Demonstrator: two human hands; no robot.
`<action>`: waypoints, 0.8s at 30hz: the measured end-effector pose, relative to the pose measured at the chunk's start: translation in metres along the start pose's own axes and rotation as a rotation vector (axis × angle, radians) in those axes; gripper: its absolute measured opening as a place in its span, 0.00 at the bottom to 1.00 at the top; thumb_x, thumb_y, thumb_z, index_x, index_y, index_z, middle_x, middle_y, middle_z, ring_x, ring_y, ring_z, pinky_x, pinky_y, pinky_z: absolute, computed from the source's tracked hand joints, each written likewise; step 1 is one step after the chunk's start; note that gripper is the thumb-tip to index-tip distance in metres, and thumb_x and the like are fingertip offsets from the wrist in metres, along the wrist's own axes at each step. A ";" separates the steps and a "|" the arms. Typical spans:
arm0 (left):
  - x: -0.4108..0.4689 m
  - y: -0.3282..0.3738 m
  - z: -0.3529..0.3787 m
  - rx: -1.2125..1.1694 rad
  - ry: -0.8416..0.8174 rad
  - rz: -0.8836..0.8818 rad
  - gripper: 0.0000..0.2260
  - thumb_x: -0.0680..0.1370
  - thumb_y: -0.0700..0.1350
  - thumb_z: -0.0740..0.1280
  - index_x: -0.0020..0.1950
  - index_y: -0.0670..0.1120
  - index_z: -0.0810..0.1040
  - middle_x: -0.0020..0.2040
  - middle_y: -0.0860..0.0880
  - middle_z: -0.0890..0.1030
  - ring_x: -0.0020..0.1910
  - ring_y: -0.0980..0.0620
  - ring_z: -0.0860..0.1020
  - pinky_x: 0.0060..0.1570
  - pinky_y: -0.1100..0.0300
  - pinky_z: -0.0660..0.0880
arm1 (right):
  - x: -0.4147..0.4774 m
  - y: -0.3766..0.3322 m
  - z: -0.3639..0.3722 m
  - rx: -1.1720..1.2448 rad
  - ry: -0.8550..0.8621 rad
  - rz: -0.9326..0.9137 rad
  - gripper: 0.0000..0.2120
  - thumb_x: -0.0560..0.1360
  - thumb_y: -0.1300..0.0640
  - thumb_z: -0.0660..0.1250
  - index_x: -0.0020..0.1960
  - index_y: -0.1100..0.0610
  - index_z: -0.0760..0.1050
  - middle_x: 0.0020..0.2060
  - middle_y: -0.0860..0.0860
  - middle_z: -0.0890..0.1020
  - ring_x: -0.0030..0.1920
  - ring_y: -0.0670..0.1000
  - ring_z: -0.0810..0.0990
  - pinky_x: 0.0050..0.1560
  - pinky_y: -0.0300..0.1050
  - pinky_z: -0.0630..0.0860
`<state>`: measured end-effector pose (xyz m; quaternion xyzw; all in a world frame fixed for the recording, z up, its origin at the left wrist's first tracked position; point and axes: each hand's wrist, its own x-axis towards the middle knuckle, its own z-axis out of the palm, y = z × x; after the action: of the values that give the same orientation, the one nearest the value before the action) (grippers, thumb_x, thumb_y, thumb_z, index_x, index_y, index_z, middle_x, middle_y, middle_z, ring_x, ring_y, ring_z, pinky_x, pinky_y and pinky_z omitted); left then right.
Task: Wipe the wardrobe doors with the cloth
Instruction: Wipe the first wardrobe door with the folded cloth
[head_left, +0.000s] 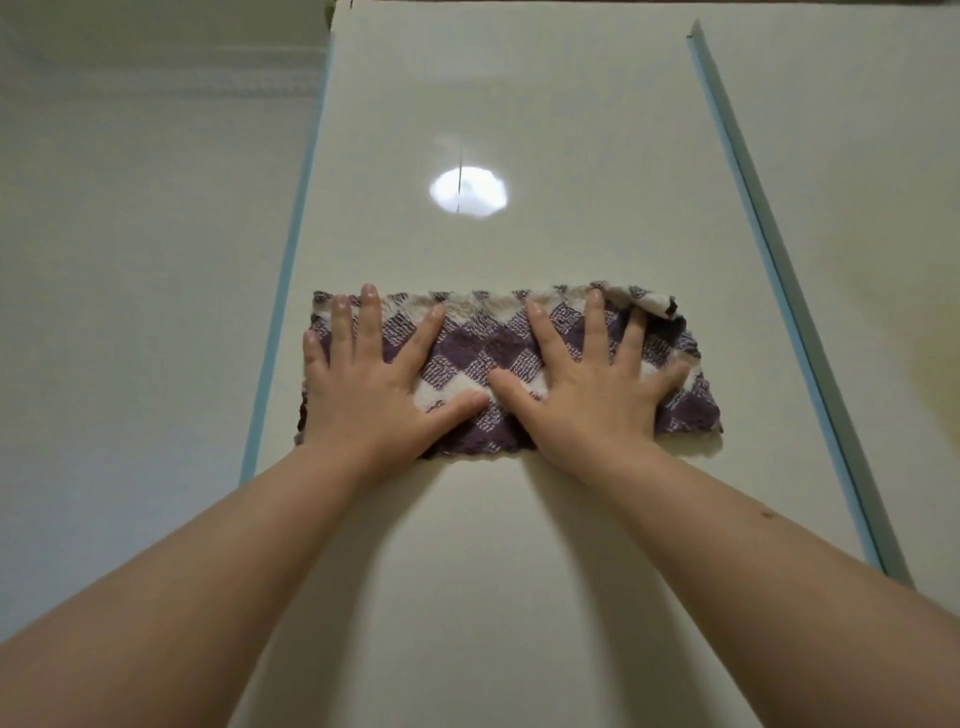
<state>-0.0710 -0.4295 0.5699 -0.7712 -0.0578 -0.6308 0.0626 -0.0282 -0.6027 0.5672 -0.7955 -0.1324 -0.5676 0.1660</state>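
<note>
Two bare forearms are seen reaching in from the lower corners and converging toward the middle. The left hand (363, 387) is laid flat on the left half of a folded, purple-and-white checked woven cloth (483, 358). Its fingers (370, 322) are held straight and spread apart, and the thumb is stretched out toward the centre. The right hand (589, 387) is laid flat on the right half in the same way, with straight fingers (596, 325) fanned apart and the thumb pointed inward. The two thumb tips are brought close together near the middle of the cloth; whether they touch cannot be told. Nothing is gripped or pinched by either hand; the fabric is only pressed by the open palms.

The cloth is spread as a wide band across a glossy cream wardrobe door (493, 571), flat against its surface and about midway up the visible panel. Its upper right corner is curled over on itself, just beyond the right hand's fingertips. The cloth's left end is placed just beside a pale blue strip (283, 291) along the door's left edge, while its right end is kept apart from a second pale blue strip (769, 291) on the right.

Higher on the door, a bright oval light reflection (469, 191) is shown. A neighbouring cream panel (883, 208) is seen past the right strip, and a pale wall (130, 260) with a moulded cornice (156, 83) to the left.
</note>
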 end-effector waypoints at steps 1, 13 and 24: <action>-0.006 0.001 0.000 0.001 -0.012 -0.005 0.40 0.59 0.78 0.39 0.70 0.68 0.37 0.76 0.45 0.35 0.74 0.42 0.35 0.70 0.42 0.36 | -0.003 0.000 -0.002 -0.001 -0.014 0.008 0.35 0.69 0.25 0.44 0.72 0.34 0.36 0.75 0.50 0.35 0.73 0.63 0.33 0.63 0.77 0.40; 0.038 0.065 -0.007 -0.040 -0.070 -0.126 0.42 0.59 0.79 0.39 0.71 0.67 0.38 0.75 0.41 0.34 0.72 0.37 0.33 0.67 0.35 0.36 | 0.046 0.053 -0.019 -0.015 0.000 -0.020 0.38 0.66 0.22 0.42 0.72 0.32 0.36 0.75 0.49 0.36 0.72 0.62 0.30 0.62 0.77 0.40; 0.057 0.122 0.008 -0.042 0.016 -0.036 0.41 0.60 0.80 0.41 0.71 0.68 0.40 0.76 0.42 0.36 0.73 0.39 0.35 0.67 0.37 0.36 | 0.052 0.112 -0.020 0.015 0.061 0.039 0.37 0.68 0.24 0.41 0.73 0.34 0.37 0.76 0.48 0.39 0.74 0.60 0.35 0.65 0.74 0.45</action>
<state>-0.0314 -0.5481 0.6208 -0.7662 -0.0579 -0.6390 0.0357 0.0162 -0.7118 0.6096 -0.7790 -0.1159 -0.5872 0.1870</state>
